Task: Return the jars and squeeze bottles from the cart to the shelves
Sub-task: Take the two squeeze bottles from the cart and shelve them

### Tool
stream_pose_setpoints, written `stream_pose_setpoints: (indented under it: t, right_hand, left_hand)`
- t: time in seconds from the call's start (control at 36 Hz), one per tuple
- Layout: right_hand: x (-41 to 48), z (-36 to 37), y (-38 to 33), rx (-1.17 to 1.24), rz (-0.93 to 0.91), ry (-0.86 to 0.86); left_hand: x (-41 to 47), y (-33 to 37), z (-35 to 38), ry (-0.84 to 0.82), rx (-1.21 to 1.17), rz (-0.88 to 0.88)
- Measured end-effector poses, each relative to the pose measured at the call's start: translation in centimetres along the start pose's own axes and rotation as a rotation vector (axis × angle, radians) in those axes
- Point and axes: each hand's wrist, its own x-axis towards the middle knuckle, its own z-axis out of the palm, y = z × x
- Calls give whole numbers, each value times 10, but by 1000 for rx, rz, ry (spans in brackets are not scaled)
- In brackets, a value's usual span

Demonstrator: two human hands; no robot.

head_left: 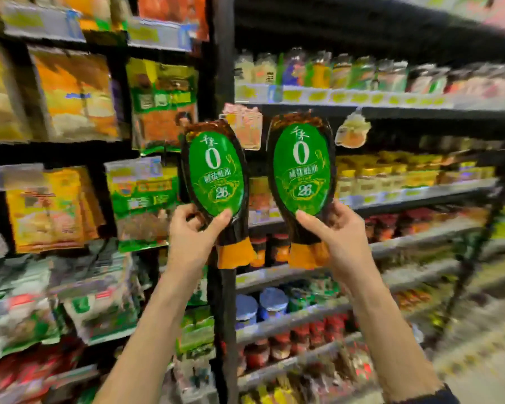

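I hold two matching squeeze bottles up in front of the shelves, both upside down with their orange caps pointing down. Each is dark brown with a green oval label. My left hand point(196, 231) grips the left squeeze bottle point(215, 173) near its neck, thumb on the label's lower edge. My right hand point(333, 228) grips the right squeeze bottle point(302, 167) the same way. The two bottles are side by side and apart, level with the black shelf upright point(223, 68). No cart is in view.
Hanging bags of seasoning point(70, 94) fill the racks on the left. On the right, black shelves point(420, 196) carry rows of jars, including yellow-lidded jars point(391, 176), red jars point(303, 336) and blue-lidded jars point(263, 304). The aisle floor point(484, 360) runs along the lower right.
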Motion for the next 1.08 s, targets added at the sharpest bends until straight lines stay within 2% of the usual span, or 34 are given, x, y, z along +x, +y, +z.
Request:
stream_pose_setpoints:
  t: [0.31,0.56,0.78,1.08]
  right_hand:
    - [2,-163,-38,-210,-154,427]
    - [11,-234,-48,-268,-217,735]
    - [24,-269,-48,-357,-258,914]
    - [27,-346,-50,-528,-303,1065]
  left_hand:
    - [-2,-40,190,-436,-169,-93]
    - [4,-72,311,-759,-281,-130]
    - [19,-102,395,-1012,-342,-128]
    - [-7,-132,508,-1166,-445,-140]
